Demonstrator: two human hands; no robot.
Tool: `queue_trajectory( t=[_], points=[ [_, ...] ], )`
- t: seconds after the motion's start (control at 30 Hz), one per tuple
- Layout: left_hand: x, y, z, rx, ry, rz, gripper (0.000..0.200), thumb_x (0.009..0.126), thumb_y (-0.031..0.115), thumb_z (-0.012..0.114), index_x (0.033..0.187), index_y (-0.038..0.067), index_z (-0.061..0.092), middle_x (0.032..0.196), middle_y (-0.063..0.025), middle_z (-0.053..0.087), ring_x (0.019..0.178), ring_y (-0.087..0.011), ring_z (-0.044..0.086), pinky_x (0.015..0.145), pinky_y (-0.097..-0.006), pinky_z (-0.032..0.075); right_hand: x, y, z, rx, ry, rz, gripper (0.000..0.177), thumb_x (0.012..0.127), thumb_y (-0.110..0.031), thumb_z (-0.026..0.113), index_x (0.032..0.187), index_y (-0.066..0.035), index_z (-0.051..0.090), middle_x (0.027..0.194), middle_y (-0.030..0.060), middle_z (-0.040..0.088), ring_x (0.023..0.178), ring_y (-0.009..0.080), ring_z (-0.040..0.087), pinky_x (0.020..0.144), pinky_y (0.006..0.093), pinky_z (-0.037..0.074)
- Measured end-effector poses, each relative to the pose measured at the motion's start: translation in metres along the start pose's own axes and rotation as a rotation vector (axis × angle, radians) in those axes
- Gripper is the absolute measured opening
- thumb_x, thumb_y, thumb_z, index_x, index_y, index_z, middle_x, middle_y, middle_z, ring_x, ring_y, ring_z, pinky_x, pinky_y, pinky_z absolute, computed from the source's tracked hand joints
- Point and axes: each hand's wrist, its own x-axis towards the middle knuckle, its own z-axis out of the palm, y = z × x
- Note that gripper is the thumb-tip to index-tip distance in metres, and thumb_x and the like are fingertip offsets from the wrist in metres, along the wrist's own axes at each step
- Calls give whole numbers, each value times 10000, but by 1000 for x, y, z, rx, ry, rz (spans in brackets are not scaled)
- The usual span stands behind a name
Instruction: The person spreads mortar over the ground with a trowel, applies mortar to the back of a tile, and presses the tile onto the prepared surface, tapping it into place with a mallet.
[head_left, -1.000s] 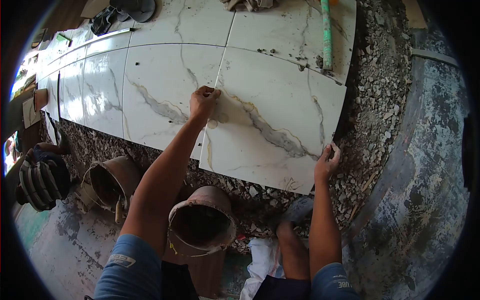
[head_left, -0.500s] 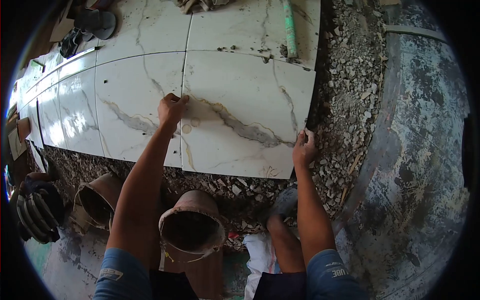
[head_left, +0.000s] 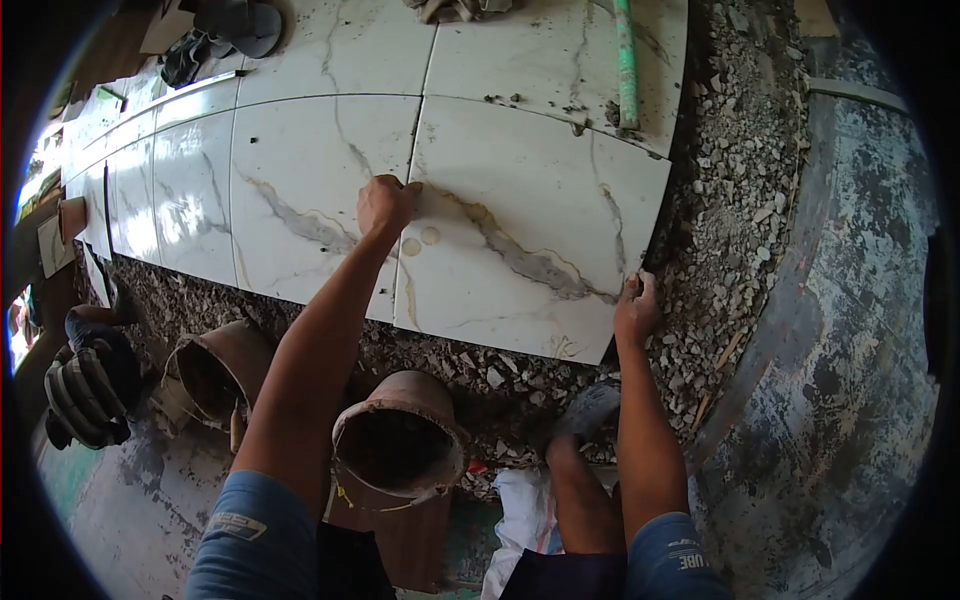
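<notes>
A large white marble-patterned floor tile [head_left: 520,200] with grey and gold veins lies in front of me, beside a matching tile [head_left: 290,170] on its left. My left hand [head_left: 388,204] is closed, knuckles up, over the seam between these two tiles. Whatever its curled fingers hold, if anything, is hidden. At the right edge of the nearer right tile, my right hand [head_left: 637,312] grips the edge near the front corner, thumb upward. Its other fingers are partly hidden.
Rubble [head_left: 740,200] borders the tiles on the right and front. Two buckets, one in the middle [head_left: 400,400] and one further left [head_left: 225,365], stand near my legs. A green-handled tool [head_left: 626,70] rests on the back tile. Another person [head_left: 95,385] crouches at far left.
The view has shifted and turned slightly, so the tiles sit further right. My left hand has turned from a pinch to a more curled fist at the seam. My right hand stays at the tile's edge.
</notes>
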Motion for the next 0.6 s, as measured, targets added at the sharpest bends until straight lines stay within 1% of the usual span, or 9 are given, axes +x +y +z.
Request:
queue_trajectory(
  t=[0.1, 0.17, 0.3, 0.37, 0.4, 0.47, 0.5, 0.57, 0.6],
  points=[
    [3, 1, -1, 27, 14, 10, 328, 775, 370, 730, 828, 47, 705, 886, -151, 699, 874, -321, 665, 783, -415, 514, 2, 6, 5, -17, 11, -24, 405, 1001, -359, 457, 1221, -32, 547, 1068, 235, 649, 966, 412, 633, 778, 463, 507],
    [7, -1, -2, 43, -51, 22, 330, 776, 373, 730, 837, 49, 706, 892, -147, 700, 883, -314, 665, 786, -412, 519, 1, 7, 6, -25, 52, -80, 385, 997, -341, 470, 1214, -33, 551, 1062, 235, 651, 958, 411, 636, 772, 459, 510],
    [10, -2, -2, 80, -62, 31, 340, 780, 378, 728, 846, 46, 705, 908, -144, 701, 895, -311, 666, 791, -408, 521, -1, 2, 3, -53, 37, -65, 373, 991, -322, 491, 1205, -24, 556, 1051, 237, 652, 947, 411, 639, 767, 454, 514],
    [11, -5, -1, 65, -24, 108, 350, 766, 375, 744, 784, 27, 709, 827, -160, 695, 821, -298, 666, 753, -399, 512, -1, 3, 2, -69, 41, -102, 380, 985, -316, 504, 1203, -10, 556, 1070, 243, 644, 972, 410, 630, 788, 447, 511],
    [11, -7, 0, 66, -25, 110, 350, 766, 375, 744, 784, 27, 709, 827, -160, 695, 821, -298, 666, 753, -399, 512, -3, 2, 2, -69, 41, -100, 380, 985, -316, 504, 1203, -10, 556, 1070, 243, 644, 972, 410, 630, 788, 447, 511],
    [13, -8, 3, 63, 33, 142, 349, 775, 363, 742, 749, 18, 694, 747, -158, 684, 748, -286, 668, 715, -387, 516, -4, 1, 2, -92, 43, -110, 399, 980, -313, 515, 1213, 10, 548, 1102, 247, 633, 1009, 408, 616, 818, 441, 503],
    [14, -9, 5, 64, 33, 143, 349, 775, 363, 742, 749, 18, 694, 747, -158, 684, 748, -286, 668, 715, -387, 516, -3, 3, 3, -91, 43, -110, 399, 980, -313, 515, 1213, 10, 548, 1102, 247, 633, 1009, 408, 616, 818, 441, 503],
    [17, -12, 7, 65, 13, 152, 347, 787, 344, 739, 706, 13, 673, 653, -136, 663, 631, -259, 657, 661, -370, 520, -4, 5, 4, -70, 49, -128, 420, 974, -311, 526, 1227, 24, 539, 1122, 250, 625, 1029, 411, 606, 838, 439, 497],
    [19, -13, 8, 65, 15, 155, 347, 787, 344, 739, 706, 13, 673, 653, -136, 663, 631, -259, 657, 661, -370, 520, -4, 4, 4, -67, 52, -127, 420, 974, -311, 526, 1227, 24, 539, 1122, 250, 625, 1029, 411, 606, 838, 439, 497]
  ],
)
